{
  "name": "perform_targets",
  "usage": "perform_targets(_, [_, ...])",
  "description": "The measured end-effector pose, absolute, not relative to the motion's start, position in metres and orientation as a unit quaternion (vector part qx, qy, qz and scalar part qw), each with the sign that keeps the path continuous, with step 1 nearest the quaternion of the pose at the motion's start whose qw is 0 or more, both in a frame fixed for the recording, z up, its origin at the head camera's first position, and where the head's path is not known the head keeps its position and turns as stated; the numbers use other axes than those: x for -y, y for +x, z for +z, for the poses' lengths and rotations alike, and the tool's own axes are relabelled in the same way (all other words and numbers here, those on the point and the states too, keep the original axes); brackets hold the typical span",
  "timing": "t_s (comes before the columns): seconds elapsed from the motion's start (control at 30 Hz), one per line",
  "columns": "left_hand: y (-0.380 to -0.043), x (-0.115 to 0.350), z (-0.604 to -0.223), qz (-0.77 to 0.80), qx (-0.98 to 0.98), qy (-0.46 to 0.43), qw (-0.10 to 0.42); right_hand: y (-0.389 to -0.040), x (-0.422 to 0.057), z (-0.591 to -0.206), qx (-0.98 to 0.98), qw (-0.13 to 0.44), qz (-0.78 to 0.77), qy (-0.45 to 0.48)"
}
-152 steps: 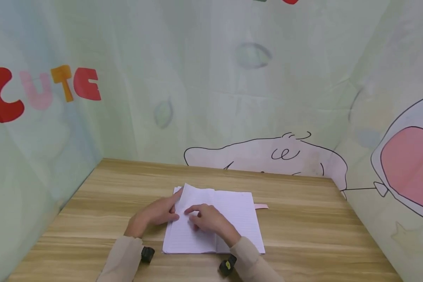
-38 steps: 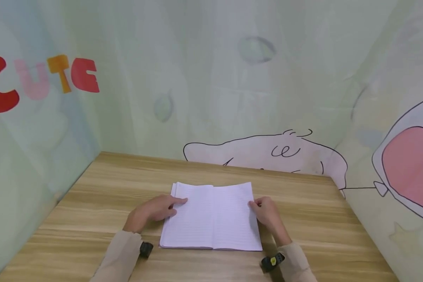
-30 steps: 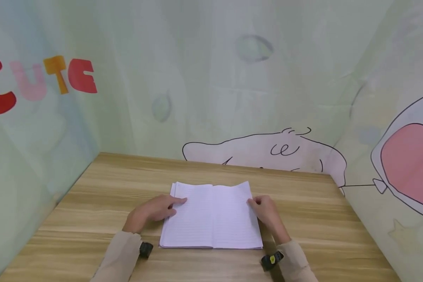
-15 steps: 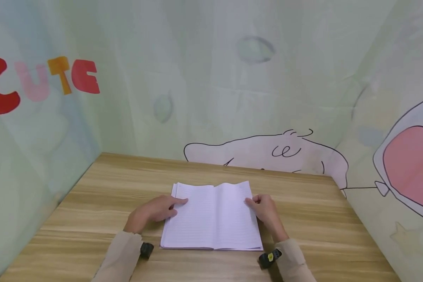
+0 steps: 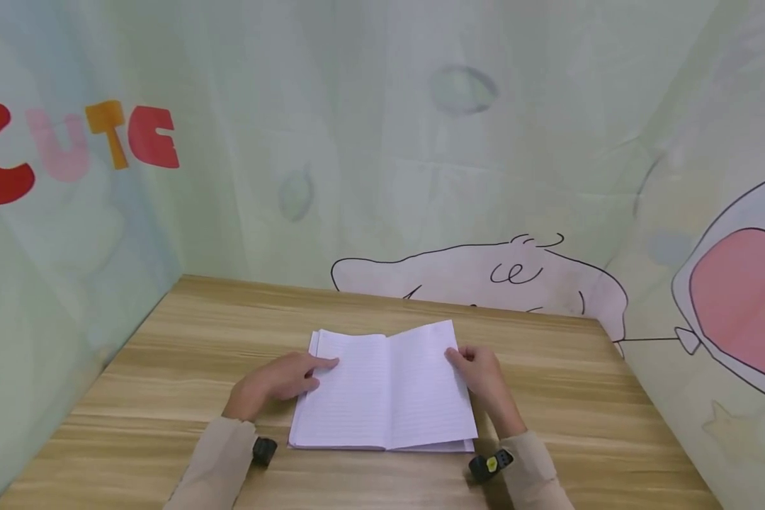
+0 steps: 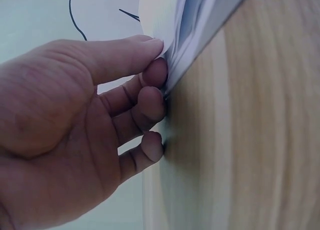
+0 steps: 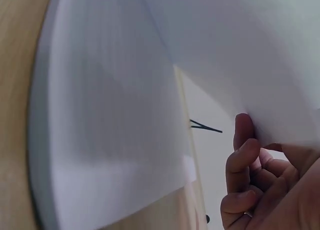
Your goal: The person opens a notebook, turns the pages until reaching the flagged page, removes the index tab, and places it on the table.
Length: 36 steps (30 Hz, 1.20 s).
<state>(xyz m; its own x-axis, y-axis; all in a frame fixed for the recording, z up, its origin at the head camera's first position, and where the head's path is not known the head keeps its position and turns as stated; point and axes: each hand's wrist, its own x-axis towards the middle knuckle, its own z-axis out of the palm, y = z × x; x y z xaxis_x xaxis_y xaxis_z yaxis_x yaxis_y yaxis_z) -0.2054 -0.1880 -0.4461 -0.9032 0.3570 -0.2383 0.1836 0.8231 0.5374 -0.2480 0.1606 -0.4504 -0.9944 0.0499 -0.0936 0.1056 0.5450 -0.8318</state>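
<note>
An open notebook (image 5: 347,400) with ruled white pages lies on the wooden table. At its left edge my left hand (image 5: 283,377) pinches the stacked pages, thumb on top; the left wrist view shows the fingertips at the edge of the pages (image 6: 192,27). On the other side, my right hand (image 5: 482,372) pinches the outer edge of a single right-hand page (image 5: 427,389), which is raised off the sheets below. From the right wrist, the lifted page (image 7: 240,49) arches over the page beneath (image 7: 115,125), with a gap between them.
The wooden table (image 5: 204,333) extends around the notebook. Fabric walls (image 5: 370,127) with printed cartoons and letters enclose its back and sides. Black cameras are strapped at both wrists, the right one (image 5: 491,465) near the notebook's lower right corner.
My right hand, earlier over the left page, is now at the right edge. In the last half second it has raised the right page further. My left hand stays at the left edge.
</note>
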Motion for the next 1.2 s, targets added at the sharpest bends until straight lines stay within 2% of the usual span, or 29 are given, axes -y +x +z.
perform_targets(0.4, [-0.203, 0.189, -0.446, 0.259, -0.94, 0.144, 0.169, -0.248, -0.151, -0.437, -0.834, 0.073, -0.546, 0.034])
perform_targets(0.87, [-0.204, 0.189, -0.443, 0.281, -0.937, 0.146, 0.146, -0.249, -0.13, -0.432, -0.77, 0.106, -0.628, -0.015])
perform_targets(1.2, [-0.207, 0.191, -0.443, 0.318, -0.914, 0.211, 0.135, -0.248, -0.113, -0.436, -0.708, 0.161, -0.685, -0.056])
